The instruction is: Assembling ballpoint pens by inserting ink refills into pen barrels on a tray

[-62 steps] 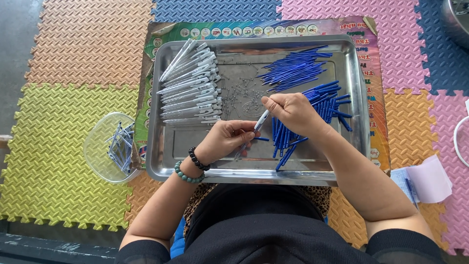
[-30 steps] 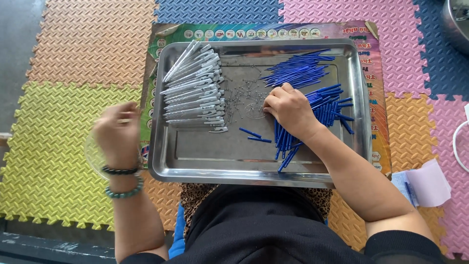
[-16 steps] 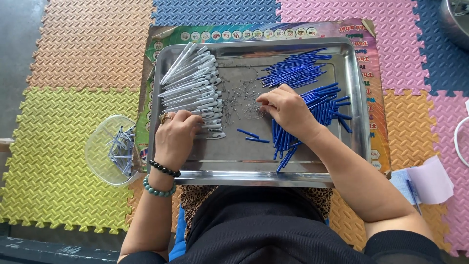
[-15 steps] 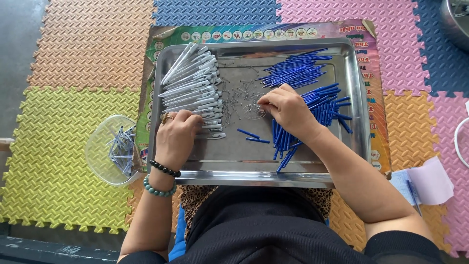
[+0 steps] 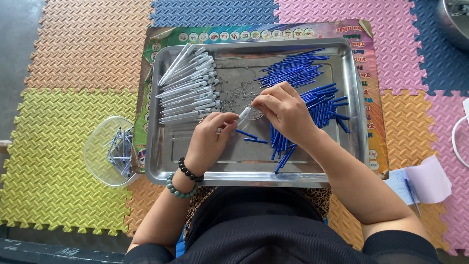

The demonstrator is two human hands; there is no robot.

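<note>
A steel tray [image 5: 166, 171] lies on the mat in front of me. My left hand [image 5: 210, 139] holds a white pen barrel [image 5: 243, 115] over the tray's middle. My right hand [image 5: 286, 110] pinches something small at the barrel's tip; I cannot tell what it is. A stack of white pen barrels [image 5: 188, 90] fills the tray's left side. Blue refills [image 5: 293, 71] lie in a pile at the upper right, and more blue pen parts [image 5: 325, 100] spread out beside my right hand. Tiny metal springs [image 5: 234, 88] are scattered in the middle.
A clear plastic bowl [image 5: 95, 149] with several finished pens stands left of the tray. A colourful board [image 5: 376, 83] lies under the tray on foam floor tiles. Papers and a pen [image 5: 422, 183] lie at the right. A metal vessel [image 5: 452, 22] sits at the top right corner.
My left hand went out to the plastic bowl, came back to the white barrel stack, and now holds a barrel at the tray's middle. My right hand has met it there.
</note>
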